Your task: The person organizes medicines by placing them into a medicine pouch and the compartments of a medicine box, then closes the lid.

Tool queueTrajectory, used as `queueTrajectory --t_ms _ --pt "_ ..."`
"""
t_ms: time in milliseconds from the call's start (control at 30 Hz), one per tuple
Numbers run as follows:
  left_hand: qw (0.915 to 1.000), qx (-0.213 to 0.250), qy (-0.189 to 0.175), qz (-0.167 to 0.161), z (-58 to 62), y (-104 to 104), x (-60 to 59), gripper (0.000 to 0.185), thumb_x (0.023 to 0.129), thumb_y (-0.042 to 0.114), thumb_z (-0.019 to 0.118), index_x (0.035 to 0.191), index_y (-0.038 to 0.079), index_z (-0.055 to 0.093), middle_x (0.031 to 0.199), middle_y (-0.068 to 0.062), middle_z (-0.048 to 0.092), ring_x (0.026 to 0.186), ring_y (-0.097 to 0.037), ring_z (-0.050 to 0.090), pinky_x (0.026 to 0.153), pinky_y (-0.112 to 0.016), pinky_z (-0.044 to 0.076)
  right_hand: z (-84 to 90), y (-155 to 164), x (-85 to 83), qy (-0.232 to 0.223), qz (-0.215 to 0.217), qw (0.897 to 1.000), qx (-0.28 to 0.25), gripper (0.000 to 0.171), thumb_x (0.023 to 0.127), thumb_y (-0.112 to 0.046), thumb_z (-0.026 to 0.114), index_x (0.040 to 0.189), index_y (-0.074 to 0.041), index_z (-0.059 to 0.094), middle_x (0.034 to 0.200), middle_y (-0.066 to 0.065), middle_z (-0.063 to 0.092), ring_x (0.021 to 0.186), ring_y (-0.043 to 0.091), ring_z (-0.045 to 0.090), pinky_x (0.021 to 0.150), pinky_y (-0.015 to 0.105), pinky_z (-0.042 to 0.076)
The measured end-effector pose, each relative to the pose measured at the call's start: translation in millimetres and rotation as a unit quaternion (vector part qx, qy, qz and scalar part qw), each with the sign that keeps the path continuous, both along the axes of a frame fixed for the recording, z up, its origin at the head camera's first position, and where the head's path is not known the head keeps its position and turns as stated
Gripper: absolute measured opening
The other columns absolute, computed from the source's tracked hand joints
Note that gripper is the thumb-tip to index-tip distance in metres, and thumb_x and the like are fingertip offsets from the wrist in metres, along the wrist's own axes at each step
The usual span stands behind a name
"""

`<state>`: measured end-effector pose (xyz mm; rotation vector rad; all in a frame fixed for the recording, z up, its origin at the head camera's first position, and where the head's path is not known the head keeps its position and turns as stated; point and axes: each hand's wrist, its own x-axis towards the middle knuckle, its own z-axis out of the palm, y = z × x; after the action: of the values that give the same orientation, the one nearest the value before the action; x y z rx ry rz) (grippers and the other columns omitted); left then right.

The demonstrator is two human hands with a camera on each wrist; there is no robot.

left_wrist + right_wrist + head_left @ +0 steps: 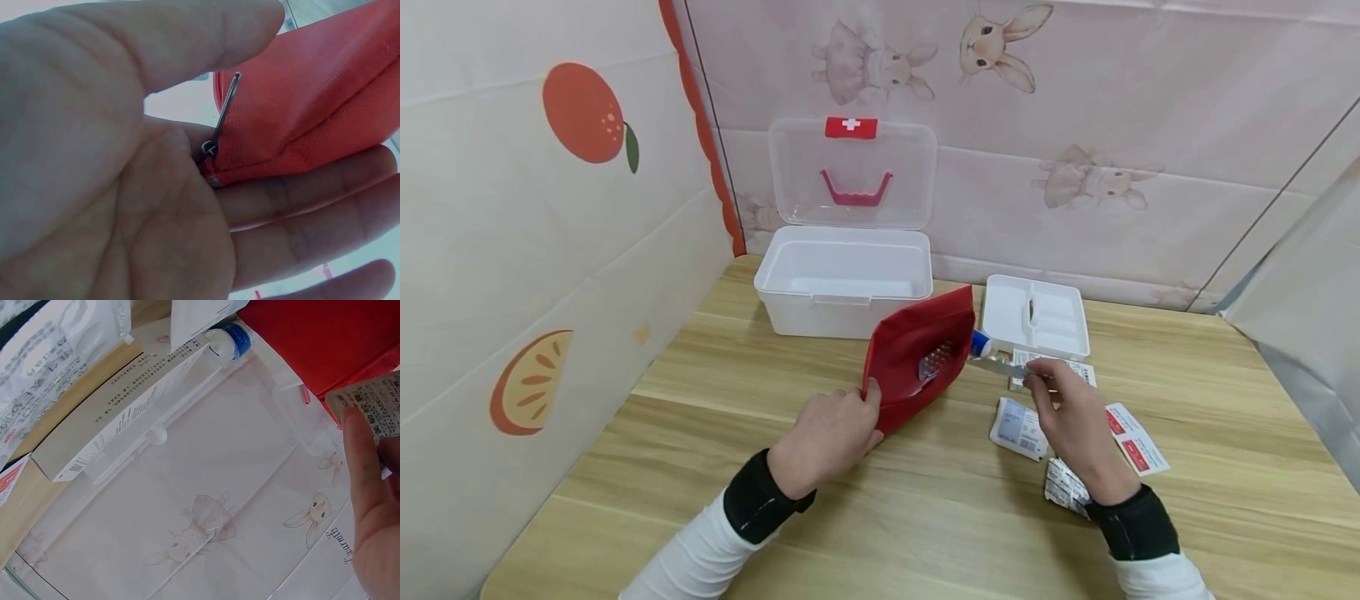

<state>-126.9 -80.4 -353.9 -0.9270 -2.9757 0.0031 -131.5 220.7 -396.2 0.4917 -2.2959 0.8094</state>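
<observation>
My left hand (pixel 831 437) grips the near left edge of a red zip pouch (pixel 917 408), thumb at the rim and fingers underneath. The zipper pull (pixel 228 109) shows beside the palm in the left wrist view. The pouch's mouth gapes toward the right, and a blister pack (pixel 935 361) lies inside it. Just right of that mouth, my right hand (pixel 1075 417) pinches a thin foil-backed blister pack (pixel 375 403) between thumb and fingers. Printed writing covers its foil in the right wrist view. The pack's far end points at the pouch.
Behind stands a white first-aid box (pixel 842 317) with its clear lid (pixel 853 158) raised. A white divided tray (pixel 1036 333), a blue-and-white tube (pixel 980 343), a printed carton (pixel 1078 372), a white packet (pixel 1018 429), a foil pack (pixel 1066 487) and a red-and-white packet (pixel 1138 442) lie to the right.
</observation>
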Motion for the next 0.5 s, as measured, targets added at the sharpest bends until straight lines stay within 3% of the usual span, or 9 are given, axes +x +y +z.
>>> queueTrajectory --t_ms 233,500 --pt "1.0000 -0.002 0.008 -0.004 0.6 -0.9 0.4 0.060 0.087 0.032 0.077 0.128 -0.008 0.059 0.072 -0.009 0.063 0.056 -0.016 0.058 0.047 -0.026 0.052 3.0 -3.0 1.9 0.035 0.008 0.999 -0.007 0.030 0.080 0.021 0.068 0.107 0.007 0.064 0.098 0.016 0.069 0.085 0.027 0.070 0.083 0.000 0.042" --pt "0.9999 -0.007 0.014 -0.007 1.0 -1.2 0.9 0.060 0.087 0.034 0.077 0.127 -0.007 0.059 0.072 -0.009 0.064 0.055 -0.015 0.058 0.047 -0.026 0.052 3.5 -8.8 3.3 0.036 0.056 0.998 -0.019 0.030 0.078 0.022 0.069 0.106 0.009 0.064 0.113 0.021 0.066 0.101 0.028 0.065 0.092 0.007 0.044"
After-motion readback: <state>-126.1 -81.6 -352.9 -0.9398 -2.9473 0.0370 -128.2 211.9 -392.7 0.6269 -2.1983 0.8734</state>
